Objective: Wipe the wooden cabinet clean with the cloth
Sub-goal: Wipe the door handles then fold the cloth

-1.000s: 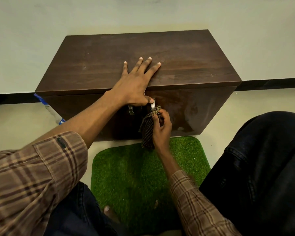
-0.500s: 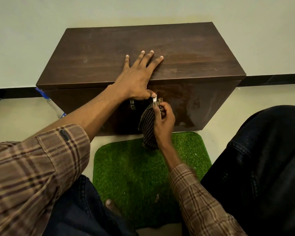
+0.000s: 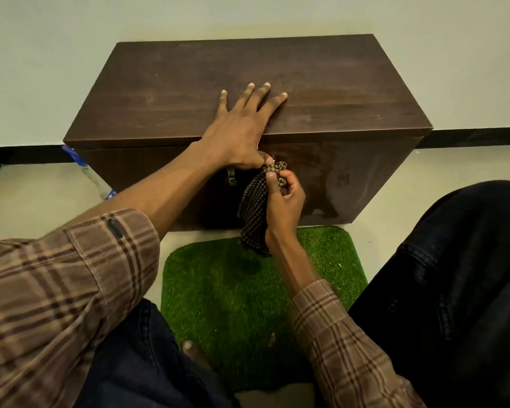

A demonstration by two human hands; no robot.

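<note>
A: Plaid flannel sleeves point(image 3: 71, 278) come in from both sides at the near edge, above dark denim knees, with a green artificial-grass mat point(image 3: 233, 293) on the floor between them.

B: And the cloth?

A: The checked cloth point(image 3: 253, 210) is in the right hand point(image 3: 284, 201), just beyond the mat. That grip is closed on it: fingers curled around the bunched upper end, the rest hanging down the palm side to a frayed edge just above the mat.

B: Where is it against the cabinet?

A: The bunched end is pressed to the front face of the wooden cabinet point(image 3: 336, 92), just below the top edge, near a small metal fitting point(image 3: 231, 175). I cannot tell what the fitting is.

B: The other hand?

A: The left hand point(image 3: 242, 128) lies flat on the cabinet's top at the front edge, fingers spread and holding nothing; its thumb drops over the edge and meets the top of the cloth.

B: Farther back?

A: A plastic bottle point(image 3: 95, 181) with a blue label lies on the floor at the cabinet's left end. The cabinet stands against a pale wall with a black skirting strip point(image 3: 477, 136).
</note>
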